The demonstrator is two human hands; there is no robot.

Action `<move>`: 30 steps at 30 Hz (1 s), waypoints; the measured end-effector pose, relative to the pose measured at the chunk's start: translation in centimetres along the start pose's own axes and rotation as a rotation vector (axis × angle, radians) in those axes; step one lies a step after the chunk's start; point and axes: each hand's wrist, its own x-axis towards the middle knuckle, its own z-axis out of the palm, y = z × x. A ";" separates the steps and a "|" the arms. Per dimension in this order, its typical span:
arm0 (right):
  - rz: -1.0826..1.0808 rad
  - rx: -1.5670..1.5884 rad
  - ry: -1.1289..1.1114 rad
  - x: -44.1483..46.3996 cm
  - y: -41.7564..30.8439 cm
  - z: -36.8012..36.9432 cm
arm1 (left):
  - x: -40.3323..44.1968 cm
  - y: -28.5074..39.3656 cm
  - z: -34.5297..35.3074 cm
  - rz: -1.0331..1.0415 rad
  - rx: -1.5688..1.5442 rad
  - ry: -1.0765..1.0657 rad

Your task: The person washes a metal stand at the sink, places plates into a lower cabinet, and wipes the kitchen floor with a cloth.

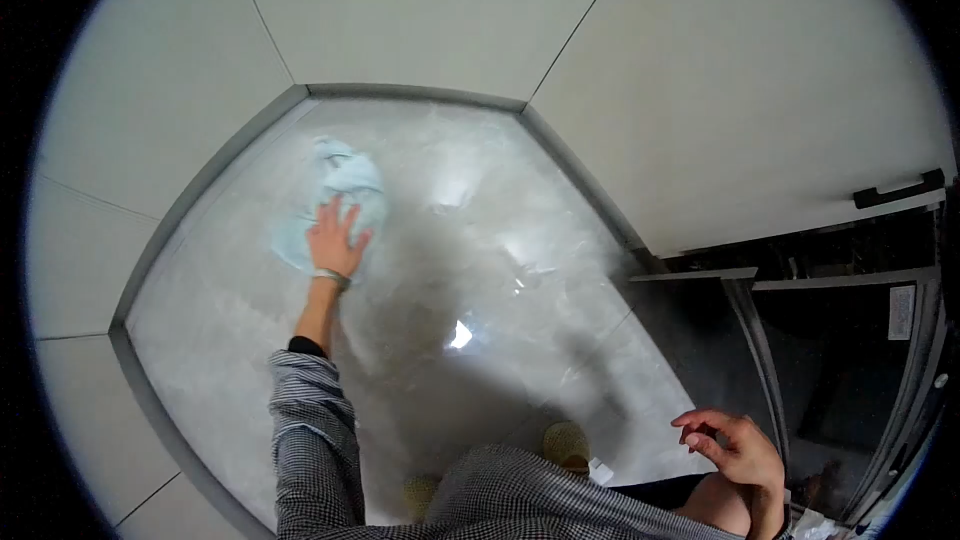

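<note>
My left hand (338, 240) lies with spread fingers on a crumpled light blue cloth (350, 172), pressing it flat against the shiny grey floor (225, 340). The cloth reaches out beyond the fingertips and to the left of the hand. A band circles the left wrist below a rolled checked sleeve (310, 420). My right hand (735, 448) hangs near the bent knee at the lower right, its fingers loosely curved and apart, with nothing in them.
Pale wall panels (420, 10) with a grey baseboard (415, 93) surround the floor. At right, a panel with a black handle (900, 188) stands above a dark glass-fronted opening (840, 360). Yellow slippers (566, 445) are beneath me. A small white piece (600, 471) lies beside one.
</note>
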 end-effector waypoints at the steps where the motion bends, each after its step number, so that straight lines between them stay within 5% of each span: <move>1: -0.003 0.004 -0.011 0.2 0.0 0.2 | -1.5 1.5 -0.3 0.059 -0.022 -0.081; 4: -0.049 0.003 -0.022 0.7 -0.8 -0.1 | -9.3 8.3 -2.2 0.281 -0.183 -0.260; 6: -0.026 -0.013 -0.034 0.8 -1.6 -0.2 | -15.3 14.3 -5.6 0.362 -0.093 -0.747; 8: -0.038 -0.028 -0.039 0.7 -1.6 -0.1 | -26.0 15.5 0.7 0.502 -0.272 -0.829; 11: -0.078 -0.078 -0.014 1.1 -1.8 0.0 | -28.1 15.7 -1.1 0.804 -0.613 -0.567; 12: -0.089 -0.098 -0.002 1.0 -1.7 0.1 | -26.6 15.3 -2.8 0.530 -0.704 -0.531; 15: -0.057 -0.090 -0.023 1.0 -1.7 0.1 | -19.8 9.5 -7.4 0.150 -0.202 -0.525; 16: -0.063 -0.091 -0.028 1.0 -1.4 -0.2 | -17.7 6.0 -7.7 0.022 -0.106 -0.365; 17: -0.040 -0.077 -0.032 1.0 -1.4 -0.2 | -15.4 2.2 -6.9 -0.076 -0.036 0.058; 18: -0.013 -0.063 -0.036 0.9 -1.4 -0.2 | -12.8 -0.8 -8.1 -0.271 0.017 0.065; 21: -0.054 -0.023 -0.047 1.0 -0.4 -0.3 | -8.6 -7.2 -3.8 -0.403 0.173 0.148; 23: -0.029 -0.026 -0.071 1.2 -0.8 -0.5 | -5.5 -4.9 -1.7 -0.449 0.150 0.110; 29: -0.070 -0.058 -0.115 1.9 -2.5 -0.1 | -9.4 13.8 -2.1 0.263 -0.105 -0.393; 30: -0.074 -0.104 -0.120 2.0 -2.9 0.0 | -13.1 15.8 0.1 0.470 -0.288 -0.177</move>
